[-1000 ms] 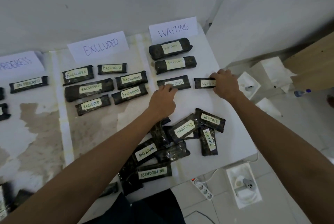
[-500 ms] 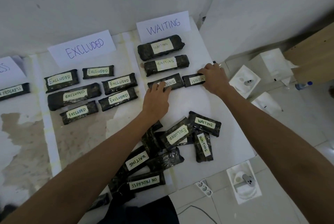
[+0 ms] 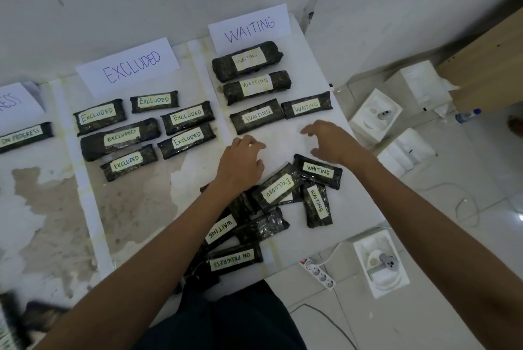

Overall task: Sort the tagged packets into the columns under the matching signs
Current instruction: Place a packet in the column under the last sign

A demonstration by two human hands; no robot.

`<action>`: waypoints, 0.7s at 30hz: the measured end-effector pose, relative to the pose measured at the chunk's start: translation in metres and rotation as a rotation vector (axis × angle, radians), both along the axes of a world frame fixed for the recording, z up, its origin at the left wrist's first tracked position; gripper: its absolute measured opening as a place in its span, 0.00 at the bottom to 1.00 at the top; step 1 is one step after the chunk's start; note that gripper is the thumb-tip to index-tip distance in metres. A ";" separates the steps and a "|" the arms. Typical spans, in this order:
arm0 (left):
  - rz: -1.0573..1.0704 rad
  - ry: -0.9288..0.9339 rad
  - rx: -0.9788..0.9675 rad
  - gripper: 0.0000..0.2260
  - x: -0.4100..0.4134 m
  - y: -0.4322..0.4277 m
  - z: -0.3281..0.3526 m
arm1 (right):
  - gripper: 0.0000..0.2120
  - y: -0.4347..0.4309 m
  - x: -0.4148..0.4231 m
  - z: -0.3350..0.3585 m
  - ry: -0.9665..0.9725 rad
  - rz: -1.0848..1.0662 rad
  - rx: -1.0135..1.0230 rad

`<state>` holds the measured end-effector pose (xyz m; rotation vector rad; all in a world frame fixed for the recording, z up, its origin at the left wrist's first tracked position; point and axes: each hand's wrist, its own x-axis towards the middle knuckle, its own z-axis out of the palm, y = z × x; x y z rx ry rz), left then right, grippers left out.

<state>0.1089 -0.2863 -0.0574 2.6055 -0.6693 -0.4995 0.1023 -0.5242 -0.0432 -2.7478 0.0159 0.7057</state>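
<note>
Now both hands have come off the left WAITING packet (image 3: 256, 116) and right WAITING packet (image 3: 307, 105), which lie side by side under the WAITING sign (image 3: 250, 28). The left hand (image 3: 243, 163) and right hand (image 3: 334, 143) hover just near of them, each grip spread and empty. That pair looks placed; the unsorted pile (image 3: 277, 188) at the near edge of the surface (image 3: 283, 143) likely comes next.

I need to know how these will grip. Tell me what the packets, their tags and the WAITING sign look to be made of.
Packets: probably dark plastic film, glossy; it crinkles and glints. Tags: pale matte paper, hand-lettered; whether tape covers them is unclear. WAITING sign: white matte paper sheet with marker lettering.
</note>
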 end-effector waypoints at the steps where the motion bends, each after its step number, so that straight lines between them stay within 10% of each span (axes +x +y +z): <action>1: 0.005 0.014 -0.007 0.19 -0.008 0.002 -0.001 | 0.26 0.000 -0.010 0.000 0.045 0.005 -0.011; 21: 0.078 0.022 -0.036 0.18 -0.029 0.011 0.003 | 0.29 0.016 -0.050 -0.003 0.097 0.100 -0.230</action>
